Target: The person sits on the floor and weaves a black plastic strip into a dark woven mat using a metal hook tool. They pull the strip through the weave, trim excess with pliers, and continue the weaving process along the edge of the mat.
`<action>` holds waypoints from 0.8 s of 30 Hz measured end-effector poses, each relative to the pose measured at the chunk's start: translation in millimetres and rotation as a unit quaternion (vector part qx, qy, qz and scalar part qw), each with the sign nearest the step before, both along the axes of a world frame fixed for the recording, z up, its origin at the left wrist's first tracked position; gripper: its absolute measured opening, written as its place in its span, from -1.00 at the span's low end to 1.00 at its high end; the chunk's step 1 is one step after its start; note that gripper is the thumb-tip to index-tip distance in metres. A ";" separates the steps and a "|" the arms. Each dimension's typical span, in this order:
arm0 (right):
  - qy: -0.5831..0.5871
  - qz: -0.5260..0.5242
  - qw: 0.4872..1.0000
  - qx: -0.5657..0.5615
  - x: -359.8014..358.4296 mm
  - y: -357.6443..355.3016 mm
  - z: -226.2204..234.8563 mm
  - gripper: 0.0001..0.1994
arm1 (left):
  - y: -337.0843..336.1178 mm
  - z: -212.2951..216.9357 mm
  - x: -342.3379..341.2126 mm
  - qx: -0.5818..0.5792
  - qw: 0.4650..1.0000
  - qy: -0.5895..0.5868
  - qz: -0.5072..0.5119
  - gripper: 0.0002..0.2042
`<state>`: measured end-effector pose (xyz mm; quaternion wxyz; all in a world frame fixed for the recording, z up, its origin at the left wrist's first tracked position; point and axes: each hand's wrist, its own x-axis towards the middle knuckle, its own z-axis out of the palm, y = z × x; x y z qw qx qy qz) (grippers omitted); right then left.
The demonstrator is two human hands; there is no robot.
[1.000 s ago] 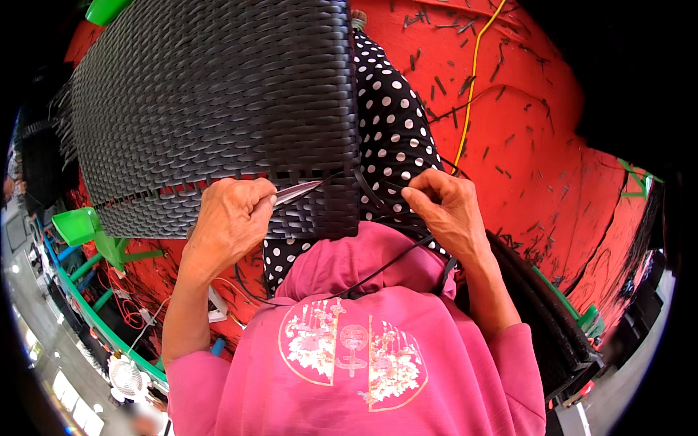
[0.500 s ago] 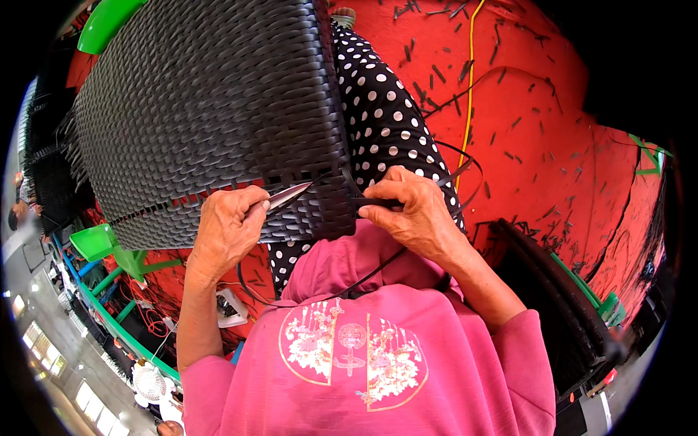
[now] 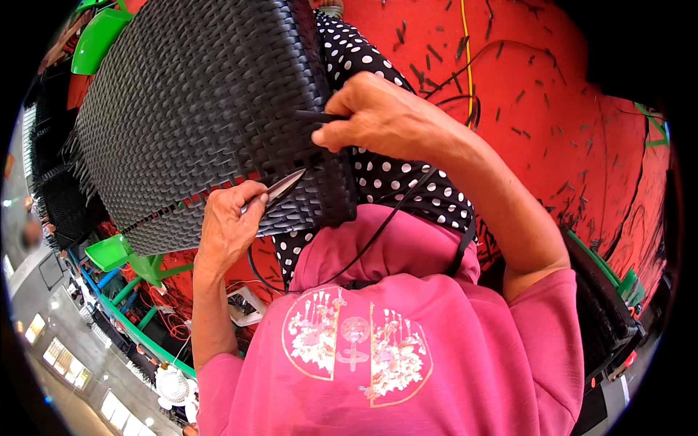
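Note:
A black woven panel of flat plastic strips leans across my lap. My left hand rests over its near edge, closed on a pointed metal tool with a silver, blade-like tip. That tip lies on the weave beside a slit-like gap where red shows through. At the panel's right edge, my right hand pinches a flat black strip between thumb and fingers. The strip's short end points left over the weave. Where its other end runs is hidden by the hand.
Red floor covering on the right is littered with black strip scraps. A yellow cord crosses it. Green supports stand at the panel's left. A dark piece with green legs is at my right. A thin black cord hangs over my lap.
My right hand has moved up and left from the near right corner, bringing the black strip over the panel. My left hand stays near the gap with the pointed tool.

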<state>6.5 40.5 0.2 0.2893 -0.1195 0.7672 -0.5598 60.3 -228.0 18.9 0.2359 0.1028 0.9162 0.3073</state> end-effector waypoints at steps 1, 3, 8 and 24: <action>0.017 0.013 1.000 0.002 -3.9 -4.4 -0.9 -0.69 | 0.1 -0.6 0.1 -0.001 1.000 0.000 0.000 -0.89; 0.035 0.034 0.999 0.013 -11.5 -13.0 3.4 -0.69 | 0.2 -0.4 0.7 -0.001 1.000 -0.004 0.000 -0.89; 0.031 0.126 0.988 0.087 -26.8 -40.5 8.4 -0.71 | -2.0 -4.3 4.3 0.011 1.000 -0.014 0.016 -0.91; 0.325 0.029 0.926 0.192 91.6 -61.1 -8.5 -0.60 | 3.5 1.3 7.0 0.020 0.999 -0.021 0.028 -0.92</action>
